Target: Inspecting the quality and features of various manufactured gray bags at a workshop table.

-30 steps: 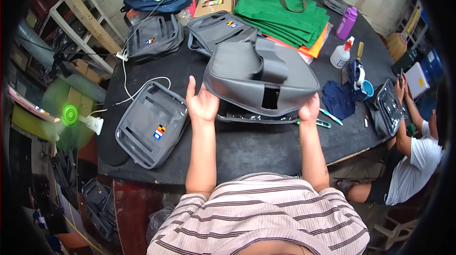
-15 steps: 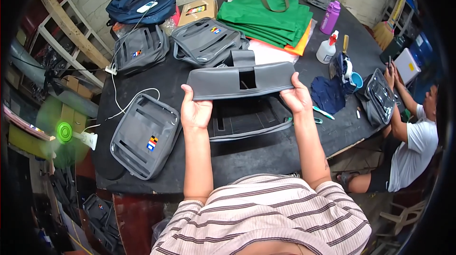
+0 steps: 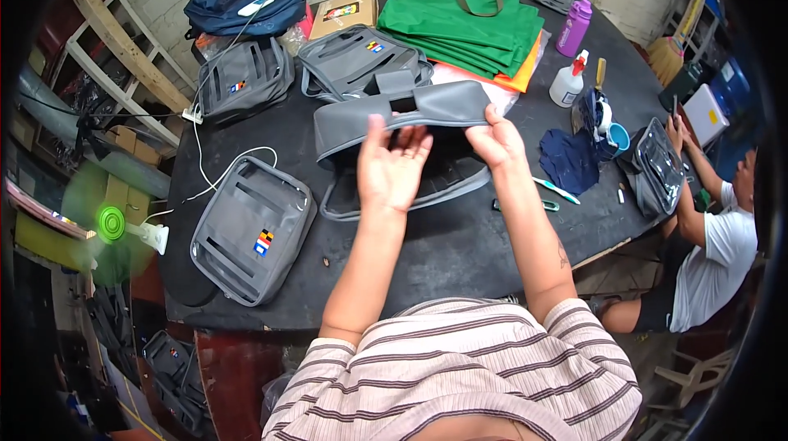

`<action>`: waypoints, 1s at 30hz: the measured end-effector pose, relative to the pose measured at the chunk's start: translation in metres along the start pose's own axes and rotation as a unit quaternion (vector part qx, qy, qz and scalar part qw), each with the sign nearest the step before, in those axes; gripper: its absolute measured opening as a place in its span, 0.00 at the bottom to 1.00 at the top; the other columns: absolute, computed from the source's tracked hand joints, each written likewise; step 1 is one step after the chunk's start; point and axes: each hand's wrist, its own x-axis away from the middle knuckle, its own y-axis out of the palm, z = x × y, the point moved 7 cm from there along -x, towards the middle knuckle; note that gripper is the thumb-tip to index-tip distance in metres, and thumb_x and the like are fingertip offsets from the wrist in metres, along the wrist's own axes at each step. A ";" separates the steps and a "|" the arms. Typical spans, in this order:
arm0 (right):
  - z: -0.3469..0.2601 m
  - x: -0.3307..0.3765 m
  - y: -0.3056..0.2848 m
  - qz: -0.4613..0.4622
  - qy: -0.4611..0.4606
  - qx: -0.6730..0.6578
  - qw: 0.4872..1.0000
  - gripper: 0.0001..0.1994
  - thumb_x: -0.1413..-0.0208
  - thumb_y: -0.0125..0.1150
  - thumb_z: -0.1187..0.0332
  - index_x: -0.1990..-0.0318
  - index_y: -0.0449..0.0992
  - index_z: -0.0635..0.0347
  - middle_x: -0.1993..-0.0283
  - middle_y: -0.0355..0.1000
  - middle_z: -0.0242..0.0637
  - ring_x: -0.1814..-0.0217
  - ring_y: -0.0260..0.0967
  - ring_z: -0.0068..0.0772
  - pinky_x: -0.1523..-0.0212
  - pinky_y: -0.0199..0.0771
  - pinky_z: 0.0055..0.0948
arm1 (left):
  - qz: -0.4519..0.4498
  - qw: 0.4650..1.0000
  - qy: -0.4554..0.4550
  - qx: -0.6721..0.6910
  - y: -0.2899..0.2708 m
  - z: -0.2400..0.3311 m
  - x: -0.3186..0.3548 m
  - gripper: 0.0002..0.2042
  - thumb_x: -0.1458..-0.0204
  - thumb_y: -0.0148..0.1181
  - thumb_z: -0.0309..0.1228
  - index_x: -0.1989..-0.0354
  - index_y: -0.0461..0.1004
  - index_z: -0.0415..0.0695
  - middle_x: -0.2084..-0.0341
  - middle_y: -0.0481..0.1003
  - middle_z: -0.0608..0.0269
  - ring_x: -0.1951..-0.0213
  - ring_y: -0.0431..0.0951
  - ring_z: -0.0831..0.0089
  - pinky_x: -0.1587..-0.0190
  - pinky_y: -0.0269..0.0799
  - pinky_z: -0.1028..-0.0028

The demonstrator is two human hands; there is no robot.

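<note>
A grey bag [image 3: 447, 102] stands unzipped in front of me on the black table, its raised edge tilted and its dark inside showing. My right hand [image 3: 497, 144] pinches the right end of that edge between thumb and fingers. My left hand [image 3: 389, 166] is palm up at the bag's mouth, fingers apart, the tips just under the edge near a rectangular cut-out; nothing shows in its grasp. To the left lies a finished-looking grey bag [image 3: 250, 231] with a small patch of coloured flags. Two similar bags, a left one [image 3: 245, 80] and a right one [image 3: 361, 63], rest farther back.
Green fabric bags [image 3: 460, 22], a blue backpack [image 3: 246, 2] and a cardboard box [image 3: 345, 14] fill the table's back. At right are a spray bottle [image 3: 566, 84], a purple bottle [image 3: 574, 28], dark cloth [image 3: 568, 160] and a seated person [image 3: 714, 236]. A fan [image 3: 111, 225] spins at left.
My left hand has let go of the bag's left end and moved right to its mouth. The raised edge has tilted and shifted slightly back and left, still in my right hand.
</note>
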 end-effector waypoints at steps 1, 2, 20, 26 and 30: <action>0.004 0.004 0.000 -0.003 0.003 0.012 1.000 0.18 0.34 0.37 0.65 0.42 0.61 0.65 0.40 0.61 0.45 0.36 0.56 0.40 0.32 0.48 0.46 | 0.007 0.999 0.023 -0.033 0.001 -0.008 -0.001 0.16 0.50 0.64 0.35 0.55 0.70 0.42 0.66 0.72 0.60 0.58 0.72 0.66 0.48 0.66 0.62; 0.006 0.008 0.001 -0.033 0.014 0.029 0.999 0.20 0.34 0.36 0.61 0.42 0.59 0.66 0.39 0.60 0.45 0.35 0.56 0.42 0.32 0.47 0.47 | -0.011 0.995 0.069 -0.074 0.000 -0.004 -0.006 0.14 0.48 0.61 0.27 0.54 0.70 0.41 0.64 0.73 0.62 0.59 0.73 0.70 0.49 0.68 0.65; -0.141 0.060 -0.067 0.087 -0.213 0.946 0.230 0.06 0.55 0.57 0.74 0.67 0.76 0.58 0.62 0.73 0.46 0.56 0.70 0.51 0.57 0.69 0.43 | -0.073 0.974 0.118 -0.180 -0.006 0.013 -0.013 0.11 0.53 0.58 0.15 0.60 0.71 0.38 0.66 0.75 0.55 0.62 0.78 0.63 0.54 0.77 0.62; -0.150 0.072 -0.111 0.010 -0.299 0.886 0.354 0.13 0.66 0.68 0.75 0.68 0.75 0.62 0.61 0.64 0.42 0.57 0.62 0.44 0.55 0.65 0.36 | -0.057 0.943 0.191 -0.266 0.006 0.012 -0.011 0.13 0.52 0.58 0.17 0.57 0.69 0.40 0.66 0.74 0.59 0.62 0.78 0.68 0.57 0.76 0.68; -0.143 0.099 -0.110 -0.054 -0.349 0.887 0.297 0.11 0.63 0.65 0.77 0.66 0.76 0.64 0.60 0.64 0.41 0.56 0.62 0.45 0.54 0.64 0.35 | -0.042 0.956 0.176 -0.233 0.005 0.012 -0.011 0.14 0.53 0.59 0.16 0.57 0.69 0.40 0.66 0.75 0.58 0.62 0.78 0.67 0.57 0.76 0.66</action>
